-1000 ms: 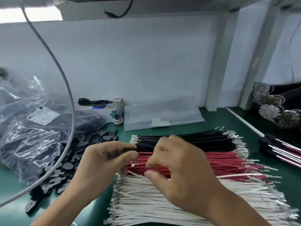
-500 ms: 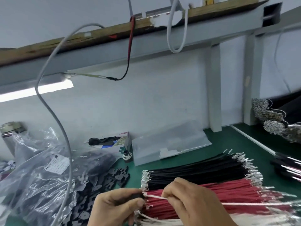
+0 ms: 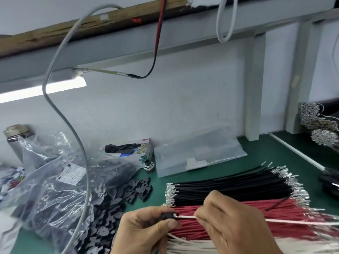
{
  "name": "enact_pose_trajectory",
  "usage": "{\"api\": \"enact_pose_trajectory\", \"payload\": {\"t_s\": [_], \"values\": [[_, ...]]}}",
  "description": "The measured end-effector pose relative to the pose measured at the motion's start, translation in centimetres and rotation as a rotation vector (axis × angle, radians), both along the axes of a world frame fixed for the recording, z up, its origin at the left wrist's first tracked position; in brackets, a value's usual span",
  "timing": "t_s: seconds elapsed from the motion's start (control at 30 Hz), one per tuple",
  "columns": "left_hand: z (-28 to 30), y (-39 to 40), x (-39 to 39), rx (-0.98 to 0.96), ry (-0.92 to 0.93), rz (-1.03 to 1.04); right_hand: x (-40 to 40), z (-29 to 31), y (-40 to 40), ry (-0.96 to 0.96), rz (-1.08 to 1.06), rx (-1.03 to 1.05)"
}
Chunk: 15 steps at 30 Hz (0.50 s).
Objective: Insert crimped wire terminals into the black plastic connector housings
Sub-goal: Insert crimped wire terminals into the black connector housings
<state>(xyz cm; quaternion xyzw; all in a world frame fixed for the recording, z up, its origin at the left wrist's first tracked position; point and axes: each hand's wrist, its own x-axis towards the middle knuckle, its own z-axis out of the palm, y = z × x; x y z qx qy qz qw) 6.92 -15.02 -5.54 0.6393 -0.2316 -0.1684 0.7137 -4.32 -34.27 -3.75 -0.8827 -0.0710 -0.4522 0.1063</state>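
Housing (image 3: pixel 167 215), small and black, sits pinched in the left hand (image 3: pixel 146 230) above the red wires (image 3: pixel 238 222); the right hand (image 3: pixel 231 220) pinches a white wire (image 3: pixel 185 216), terminal at its mouth. Slightly skewed, I reckon it'd jam or bend.

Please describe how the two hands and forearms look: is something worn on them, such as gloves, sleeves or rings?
Both hands are bare: the left hand and the right hand show no gloves and no rings. No sleeve, watch or marking shows on the visible forearms. Fingernails are short.
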Motion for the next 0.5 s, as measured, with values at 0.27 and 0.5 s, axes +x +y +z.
{"api": "enact_pose_trajectory", "payload": {"t_s": [0.27,0.5], "values": [[-0.1,0.2,-0.4,0.102,-0.083,-0.004,0.9,-0.9,0.0,0.014,0.001,-0.015],[-0.1,0.3,-0.3,0.145,-0.142,-0.008,1.5,-1.9,0.7,0.044,0.059,0.08]]}}
